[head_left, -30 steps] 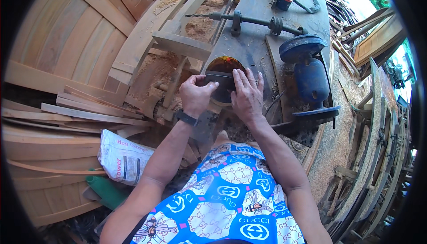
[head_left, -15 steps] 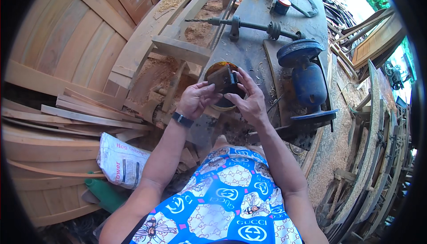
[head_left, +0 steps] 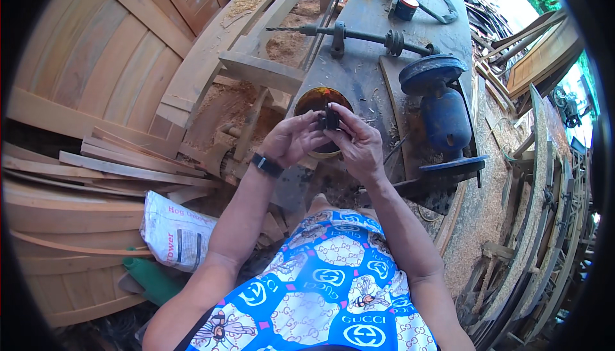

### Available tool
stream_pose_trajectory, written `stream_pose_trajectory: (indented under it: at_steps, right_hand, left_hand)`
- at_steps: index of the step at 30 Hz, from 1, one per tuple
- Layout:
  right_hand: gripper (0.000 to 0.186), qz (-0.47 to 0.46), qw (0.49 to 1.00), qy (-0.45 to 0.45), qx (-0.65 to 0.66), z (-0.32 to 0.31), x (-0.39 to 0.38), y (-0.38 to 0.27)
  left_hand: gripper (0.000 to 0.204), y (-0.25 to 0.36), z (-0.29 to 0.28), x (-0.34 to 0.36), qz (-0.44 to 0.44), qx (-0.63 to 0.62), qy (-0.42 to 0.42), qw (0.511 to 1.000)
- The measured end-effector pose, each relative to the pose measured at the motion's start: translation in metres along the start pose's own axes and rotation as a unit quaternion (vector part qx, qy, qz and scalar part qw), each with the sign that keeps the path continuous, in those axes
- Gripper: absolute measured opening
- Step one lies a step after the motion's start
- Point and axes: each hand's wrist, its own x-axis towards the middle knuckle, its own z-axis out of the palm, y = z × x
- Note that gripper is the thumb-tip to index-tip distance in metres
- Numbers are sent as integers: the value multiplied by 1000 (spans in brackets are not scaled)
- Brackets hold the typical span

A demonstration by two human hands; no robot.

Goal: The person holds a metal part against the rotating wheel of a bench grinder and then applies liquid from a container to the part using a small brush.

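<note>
My right hand [head_left: 362,149] pinches a small dark plate-like piece [head_left: 331,118] between thumb and fingers. The piece stands nearly edge-on to me, so its broad face is hidden. Beside it is my left hand [head_left: 293,139], palm turned up and fingers reaching to the piece's left side; its fingertips touch or nearly touch it. Under both hands sits a round container [head_left: 310,98] with a yellowish rim and a dark reddish inside, partly covered by the hands.
On the dark bench [head_left: 365,72] lie a shaft with a drill bit [head_left: 362,36] and a small red-and-black tin [head_left: 406,8]. A blue motor with wheels [head_left: 444,123] stands to the right. Wooden panels [head_left: 90,50], a white sack [head_left: 176,230] and a green bottle [head_left: 150,280] are leftward.
The dark piece has turned from showing its broad face to nearly edge-on. My left fingers have shifted along it, and more of the container's inside shows.
</note>
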Motion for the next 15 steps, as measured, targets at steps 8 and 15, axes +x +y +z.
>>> stream_pose_trajectory:
  at_steps: [8,15]
  right_hand:
    - [46,-218,950,26,-222,8,-17,-1]
    - [45,-291,896,43,-333,10,-30,0]
  left_hand:
    - [74,-17,1,1,62,141,-30,988]
    - [106,-22,-3,-1,99,158,-49,981]
